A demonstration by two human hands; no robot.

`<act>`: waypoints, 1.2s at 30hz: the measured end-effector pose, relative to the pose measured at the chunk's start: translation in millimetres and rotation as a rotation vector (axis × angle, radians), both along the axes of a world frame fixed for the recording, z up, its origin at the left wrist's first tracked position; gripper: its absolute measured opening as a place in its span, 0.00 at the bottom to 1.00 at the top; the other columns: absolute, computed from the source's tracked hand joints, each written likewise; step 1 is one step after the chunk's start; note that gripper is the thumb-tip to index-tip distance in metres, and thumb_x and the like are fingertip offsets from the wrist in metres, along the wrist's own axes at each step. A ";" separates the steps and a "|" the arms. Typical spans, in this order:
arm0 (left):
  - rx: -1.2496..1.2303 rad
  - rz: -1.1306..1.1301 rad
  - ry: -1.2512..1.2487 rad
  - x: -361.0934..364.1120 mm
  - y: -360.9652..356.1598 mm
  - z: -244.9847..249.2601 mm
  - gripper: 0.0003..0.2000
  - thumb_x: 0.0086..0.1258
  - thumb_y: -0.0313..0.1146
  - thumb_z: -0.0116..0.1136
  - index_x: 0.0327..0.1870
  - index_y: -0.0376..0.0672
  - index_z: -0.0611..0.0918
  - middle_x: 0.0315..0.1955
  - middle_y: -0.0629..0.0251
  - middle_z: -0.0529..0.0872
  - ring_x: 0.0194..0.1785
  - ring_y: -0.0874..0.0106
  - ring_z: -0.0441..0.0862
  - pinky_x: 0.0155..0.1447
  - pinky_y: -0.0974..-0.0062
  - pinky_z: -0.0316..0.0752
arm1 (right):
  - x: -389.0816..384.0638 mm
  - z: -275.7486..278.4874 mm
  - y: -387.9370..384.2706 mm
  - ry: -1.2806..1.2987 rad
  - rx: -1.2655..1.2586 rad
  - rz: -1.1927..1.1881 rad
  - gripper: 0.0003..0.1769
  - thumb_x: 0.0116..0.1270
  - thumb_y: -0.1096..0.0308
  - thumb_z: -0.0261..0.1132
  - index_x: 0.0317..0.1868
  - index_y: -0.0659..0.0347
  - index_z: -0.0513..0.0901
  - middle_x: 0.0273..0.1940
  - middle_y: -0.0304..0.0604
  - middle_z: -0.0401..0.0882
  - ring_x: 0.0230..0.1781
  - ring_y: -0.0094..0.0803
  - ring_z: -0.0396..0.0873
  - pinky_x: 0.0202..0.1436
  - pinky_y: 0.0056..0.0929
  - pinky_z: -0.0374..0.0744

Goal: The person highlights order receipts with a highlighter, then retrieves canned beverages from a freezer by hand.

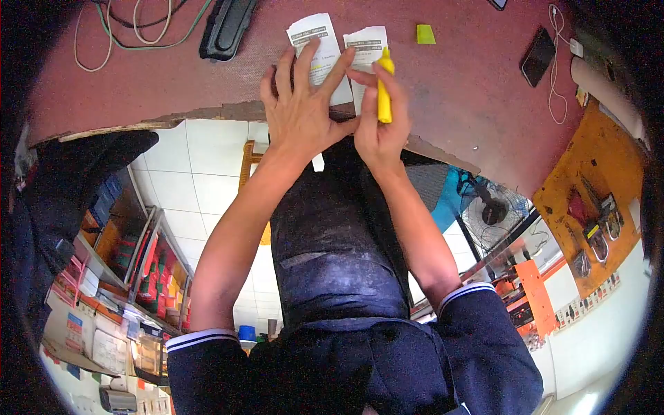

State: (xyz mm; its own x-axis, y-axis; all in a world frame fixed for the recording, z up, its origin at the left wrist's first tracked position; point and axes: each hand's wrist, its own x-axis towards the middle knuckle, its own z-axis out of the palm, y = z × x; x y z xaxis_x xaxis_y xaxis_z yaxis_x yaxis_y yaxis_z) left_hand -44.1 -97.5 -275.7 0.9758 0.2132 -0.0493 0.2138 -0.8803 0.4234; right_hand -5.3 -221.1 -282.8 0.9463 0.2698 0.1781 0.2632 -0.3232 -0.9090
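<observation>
Two printed paper slips lie side by side at the table's front edge: a left slip [322, 50] with a yellow highlighted mark, and a right slip [365, 40]. My left hand [299, 119] rests on them with fingers spread, its index fingertip reaching the right slip. In my right hand [382, 142] is a yellow highlighter [384, 93], gripped between thumb and fingers and held upright over the right slip. Whether its tip touches paper is hidden. Beyond the right slip lies a small yellow-green piece [425, 34].
The reddish table [159, 83] has a worn, chipped front edge. On it are a black tray-like object [227, 29], loose cables [107, 48], and a dark phone [538, 57] beside a white cable [555, 90]. Below the table at right stands a fan [490, 211].
</observation>
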 end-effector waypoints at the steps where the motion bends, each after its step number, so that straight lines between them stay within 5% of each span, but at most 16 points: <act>1: 0.030 -0.028 0.000 0.6 1.5 1.5 0.44 0.43 0.58 0.69 0.69 0.70 0.68 0.69 0.59 0.61 0.69 0.50 0.56 0.65 0.43 0.49 | -1.3 -4.5 -1.1 -0.004 0.005 0.000 0.16 0.67 0.76 0.58 0.55 0.62 0.76 0.50 0.49 0.82 0.46 0.38 0.81 0.50 0.33 0.77; 3: 0.064 -0.061 -0.001 1.9 5.7 6.7 0.43 0.45 0.56 0.68 0.69 0.66 0.68 0.66 0.59 0.63 0.66 0.52 0.59 0.64 0.48 0.53 | -4.3 -13.4 -2.6 -0.057 -0.047 0.059 0.16 0.66 0.76 0.58 0.55 0.62 0.76 0.48 0.48 0.83 0.47 0.42 0.80 0.53 0.37 0.76; 8: -0.298 -0.058 -0.040 5.7 33.9 21.8 0.37 0.52 0.49 0.67 0.66 0.47 0.72 0.63 0.60 0.68 0.63 0.55 0.63 0.63 0.54 0.55 | -4.5 -10.2 -1.9 0.085 0.050 -0.012 0.16 0.65 0.74 0.59 0.54 0.62 0.78 0.45 0.48 0.83 0.45 0.44 0.79 0.54 0.39 0.75; 13: -0.031 -0.215 -0.079 3.2 50.1 -0.8 0.27 0.62 0.46 0.61 0.65 0.54 0.74 0.65 0.67 0.68 0.63 0.59 0.64 0.64 0.57 0.54 | -4.9 -10.7 -2.8 0.002 0.045 -0.016 0.15 0.67 0.71 0.60 0.53 0.66 0.80 0.37 0.49 0.80 0.40 0.39 0.78 0.47 0.33 0.76; 16: 0.019 -0.174 -0.019 1.3 46.7 1.5 0.32 0.60 0.56 0.60 0.68 0.65 0.71 0.73 0.67 0.60 0.69 0.57 0.60 0.68 0.52 0.50 | -4.1 -8.2 -5.4 -0.032 0.031 0.009 0.15 0.66 0.72 0.62 0.52 0.68 0.79 0.37 0.50 0.81 0.37 0.36 0.79 0.42 0.29 0.77; 22: 0.016 -0.111 -0.023 4.2 41.2 0.8 0.37 0.52 0.61 0.62 0.68 0.67 0.71 0.73 0.64 0.59 0.70 0.57 0.59 0.70 0.51 0.49 | -7.9 -11.8 0.4 0.042 0.049 -0.032 0.09 0.65 0.74 0.63 0.45 0.67 0.79 0.37 0.49 0.82 0.36 0.33 0.81 0.41 0.28 0.78; 31: 0.057 -0.090 -0.033 9.4 40.4 1.1 0.39 0.49 0.63 0.64 0.67 0.66 0.73 0.73 0.61 0.59 0.73 0.56 0.56 0.72 0.47 0.45 | -6.2 -14.4 1.5 0.006 0.002 -0.002 0.10 0.62 0.74 0.65 0.44 0.66 0.79 0.36 0.52 0.81 0.34 0.41 0.81 0.39 0.32 0.78; 36: 0.043 -0.091 -0.033 10.1 40.1 1.6 0.39 0.49 0.66 0.63 0.66 0.65 0.73 0.73 0.60 0.59 0.73 0.56 0.55 0.71 0.46 0.46 | -3.8 -12.7 -5.9 0.090 0.010 -0.124 0.09 0.66 0.73 0.62 0.45 0.68 0.77 0.38 0.50 0.80 0.35 0.32 0.80 0.39 0.27 0.77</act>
State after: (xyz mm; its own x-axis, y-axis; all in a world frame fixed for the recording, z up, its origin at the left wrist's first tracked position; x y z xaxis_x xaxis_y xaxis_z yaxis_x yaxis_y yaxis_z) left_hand -34.1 -57.4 -274.1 0.9921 0.1247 -0.0095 0.1185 -0.9129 0.3906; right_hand -9.1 -227.0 -295.5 0.9845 0.1484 0.0936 0.1396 -0.3390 -0.9304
